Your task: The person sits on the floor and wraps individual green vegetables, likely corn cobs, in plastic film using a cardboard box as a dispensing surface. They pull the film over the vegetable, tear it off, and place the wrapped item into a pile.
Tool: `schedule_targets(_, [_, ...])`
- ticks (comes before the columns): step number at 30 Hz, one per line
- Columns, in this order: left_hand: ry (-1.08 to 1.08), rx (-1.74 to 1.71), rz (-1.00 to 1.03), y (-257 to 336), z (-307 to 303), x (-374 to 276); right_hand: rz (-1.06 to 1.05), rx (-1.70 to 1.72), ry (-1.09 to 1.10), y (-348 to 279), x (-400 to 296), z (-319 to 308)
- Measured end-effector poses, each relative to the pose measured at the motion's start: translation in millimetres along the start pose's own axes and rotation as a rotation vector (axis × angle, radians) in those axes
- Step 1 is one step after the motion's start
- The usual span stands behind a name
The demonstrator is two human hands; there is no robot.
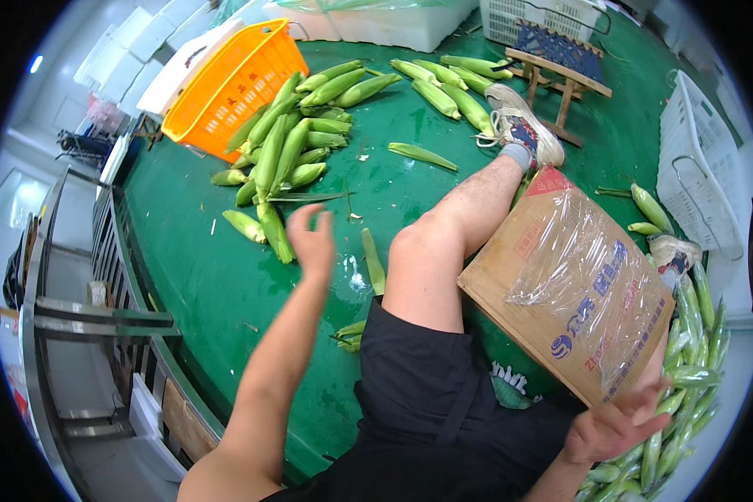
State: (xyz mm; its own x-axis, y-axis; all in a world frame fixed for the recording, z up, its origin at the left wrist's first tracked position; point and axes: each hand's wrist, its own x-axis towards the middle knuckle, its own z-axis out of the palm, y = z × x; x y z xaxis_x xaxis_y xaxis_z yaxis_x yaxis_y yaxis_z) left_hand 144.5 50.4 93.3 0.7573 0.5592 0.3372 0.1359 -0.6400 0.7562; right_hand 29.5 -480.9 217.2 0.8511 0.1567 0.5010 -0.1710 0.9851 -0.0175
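Observation:
My left hand (314, 241), blurred, is over the green floor beside a pile of corn ears in green husks (279, 157). Its fingers look apart and hold nothing. Closest to it is one husked-in ear (274, 232) at the pile's near end. A cardboard box (533, 263) lies tilted across my right leg, with crumpled clear plastic film (558, 251) over its printed top. By the box's near corner is my right hand (618, 427), fingers spread and nothing in them. Film-wrapped corn ears (678, 408) are heaped just beyond it, at the right.
An orange plastic crate (232, 88) stands behind the pile. More corn ears (452, 88) lie near my shoe (518, 122) and a folding stool (558, 69). A white crate (696, 163) is at the right, white foam boxes (389, 28) at the back, a metal rack (106, 320) on the left.

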Motion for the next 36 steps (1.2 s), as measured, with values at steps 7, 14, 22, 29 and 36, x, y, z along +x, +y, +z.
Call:
schedule_targets(7, [-0.005, 0.936, -0.789, -183, -46, 42, 0.067, -0.535, 0.471, -10, -36, 4])
schedule_targets(14, [-0.488, -0.269, -1.132, -213, -103, 11, 0.047, -0.668, 0.661, -16, -44, -17])
schedule_targets(22, [-0.385, 0.35, -0.519, -119, -22, -108, 0.561, -1.929, 0.442, -84, -17, -6])
schedule_targets(29, [-0.306, -0.254, 0.15, 192, 24, -69, 0.723, -2.597, 0.294, -121, -7, -41])
schedule_targets(36, [-1.096, 0.152, 0.812, 354, 196, -142, -0.098, -2.29, 0.694, -102, -38, -49])
